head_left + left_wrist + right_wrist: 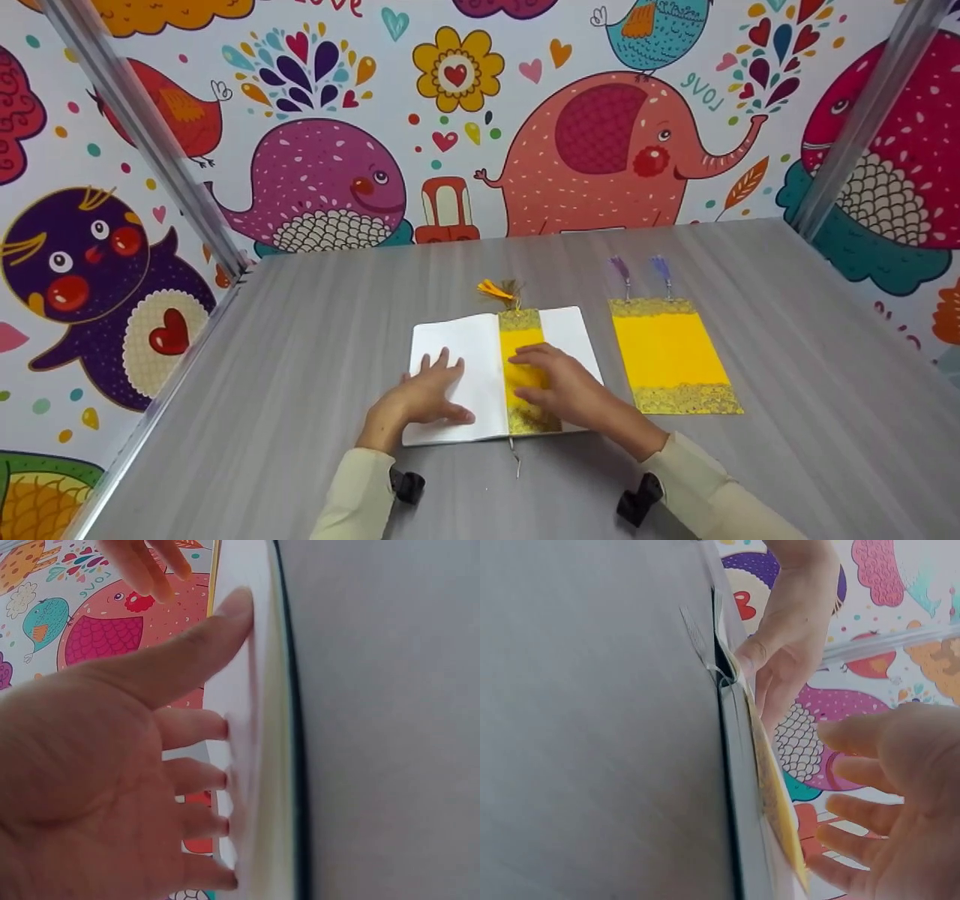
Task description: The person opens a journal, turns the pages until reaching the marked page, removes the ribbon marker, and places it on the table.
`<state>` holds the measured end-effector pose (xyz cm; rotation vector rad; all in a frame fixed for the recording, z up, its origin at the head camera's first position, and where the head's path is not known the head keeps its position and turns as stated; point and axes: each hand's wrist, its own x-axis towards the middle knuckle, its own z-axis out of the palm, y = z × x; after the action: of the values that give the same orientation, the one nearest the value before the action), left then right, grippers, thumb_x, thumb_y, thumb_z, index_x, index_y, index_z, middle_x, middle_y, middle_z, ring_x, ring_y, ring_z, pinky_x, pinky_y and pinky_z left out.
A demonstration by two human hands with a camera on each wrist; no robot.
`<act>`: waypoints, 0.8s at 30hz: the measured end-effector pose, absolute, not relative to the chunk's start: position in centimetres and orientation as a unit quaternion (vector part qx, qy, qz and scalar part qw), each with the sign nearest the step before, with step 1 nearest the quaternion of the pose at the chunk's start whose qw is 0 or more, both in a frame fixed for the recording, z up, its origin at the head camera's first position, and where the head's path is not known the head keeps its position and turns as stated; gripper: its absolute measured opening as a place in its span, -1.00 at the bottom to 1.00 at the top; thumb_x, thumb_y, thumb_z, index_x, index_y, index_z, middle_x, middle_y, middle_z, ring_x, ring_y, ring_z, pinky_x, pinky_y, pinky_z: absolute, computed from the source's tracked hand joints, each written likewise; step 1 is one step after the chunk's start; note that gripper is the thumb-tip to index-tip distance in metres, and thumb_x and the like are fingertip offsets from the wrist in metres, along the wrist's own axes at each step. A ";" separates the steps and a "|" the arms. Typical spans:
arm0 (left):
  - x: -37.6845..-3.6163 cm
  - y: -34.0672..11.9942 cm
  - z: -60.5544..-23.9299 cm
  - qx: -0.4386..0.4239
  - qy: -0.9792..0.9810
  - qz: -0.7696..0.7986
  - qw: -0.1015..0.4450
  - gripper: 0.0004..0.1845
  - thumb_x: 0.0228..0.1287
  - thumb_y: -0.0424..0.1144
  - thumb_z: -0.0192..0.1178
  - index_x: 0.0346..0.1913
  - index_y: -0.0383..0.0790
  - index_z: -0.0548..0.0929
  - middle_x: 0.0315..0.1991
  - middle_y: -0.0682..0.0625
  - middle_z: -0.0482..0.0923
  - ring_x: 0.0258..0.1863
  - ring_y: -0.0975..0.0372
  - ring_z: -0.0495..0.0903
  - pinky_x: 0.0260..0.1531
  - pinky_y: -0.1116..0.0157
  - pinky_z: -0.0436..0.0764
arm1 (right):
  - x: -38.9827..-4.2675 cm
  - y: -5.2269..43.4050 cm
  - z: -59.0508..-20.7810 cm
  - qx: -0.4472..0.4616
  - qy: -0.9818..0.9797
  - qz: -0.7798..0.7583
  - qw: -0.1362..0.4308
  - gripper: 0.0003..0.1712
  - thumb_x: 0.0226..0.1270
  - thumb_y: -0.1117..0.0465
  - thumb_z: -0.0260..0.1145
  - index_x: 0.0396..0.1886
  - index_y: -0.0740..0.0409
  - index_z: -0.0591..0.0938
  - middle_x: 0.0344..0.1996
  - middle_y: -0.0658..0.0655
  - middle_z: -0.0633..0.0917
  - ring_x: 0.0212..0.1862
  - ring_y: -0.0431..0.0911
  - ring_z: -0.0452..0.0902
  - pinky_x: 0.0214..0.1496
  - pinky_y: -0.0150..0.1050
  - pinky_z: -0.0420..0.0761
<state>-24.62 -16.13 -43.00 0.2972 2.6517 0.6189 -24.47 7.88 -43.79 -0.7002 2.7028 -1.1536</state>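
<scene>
An open white notebook [457, 352] lies on the grey table [315, 337]. A yellow bookmark [517, 341] with gold patterned ends and a yellow tassel [496, 289] rests along its middle. My left hand [424, 394] lies flat on the left page, fingers straight; in the left wrist view the fingertips [225, 727] press the page stack [259, 765]. My right hand [559, 379] rests with straight fingers on the bookmark; the right wrist view shows the bookmark's edge [776, 795] above the notebook [739, 765], with that hand's fingers [855, 772] spread.
Two more yellow bookmarks [671, 356] with purple tassels [621, 267] lie side by side right of the notebook. A thin ribbon [514, 457] trails from the notebook's near edge. Patterned cartoon walls and metal posts [150, 135] enclose the table.
</scene>
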 end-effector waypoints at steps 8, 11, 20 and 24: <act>-24.6 -16.2 -43.2 0.106 0.949 0.221 0.198 -0.02 0.16 -0.02 0.45 0.55 -0.23 0.19 0.62 -0.31 -0.14 0.60 -0.27 -0.20 0.47 -0.36 -0.11 | -26.2 7.8 -44.2 -0.065 0.894 -0.439 0.055 -0.44 0.25 0.19 0.47 0.25 0.14 0.61 0.21 0.20 0.58 0.18 0.08 0.56 0.16 -0.05 0.66; -24.6 -16.3 -43.3 0.104 0.950 0.220 0.198 -0.02 0.15 -0.02 0.46 0.55 -0.23 0.19 0.62 -0.30 -0.14 0.60 -0.27 -0.20 0.47 -0.36 -0.10 | -27.1 7.8 -44.1 -0.031 0.892 -0.444 0.085 -0.32 0.23 0.15 0.50 0.35 0.15 0.52 0.22 0.22 0.57 0.17 0.08 0.54 0.14 -0.07 0.66; -24.7 -16.3 -43.2 0.103 0.950 0.218 0.197 -0.02 0.16 -0.01 0.45 0.56 -0.22 0.18 0.62 -0.29 -0.15 0.61 -0.25 -0.20 0.48 -0.34 -0.11 | -28.5 7.1 -43.6 -0.001 0.902 -0.413 0.127 0.02 0.11 0.10 0.58 0.51 0.21 0.28 0.30 0.32 0.45 0.21 0.12 0.48 0.38 0.02 0.51; -24.6 -16.1 -43.1 0.101 0.950 0.217 0.200 -0.02 0.16 -0.01 0.45 0.56 -0.22 0.19 0.62 -0.29 -0.14 0.61 -0.25 -0.19 0.48 -0.34 -0.11 | -28.7 6.7 -43.8 0.006 0.914 -0.387 0.116 0.09 0.06 0.07 0.61 0.51 0.23 0.24 0.28 0.33 0.42 0.17 0.11 0.48 0.42 0.04 0.46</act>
<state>-24.60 -16.10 -43.15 0.2822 2.6560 0.6076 -28.68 6.75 -43.80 0.0170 2.6780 -1.1348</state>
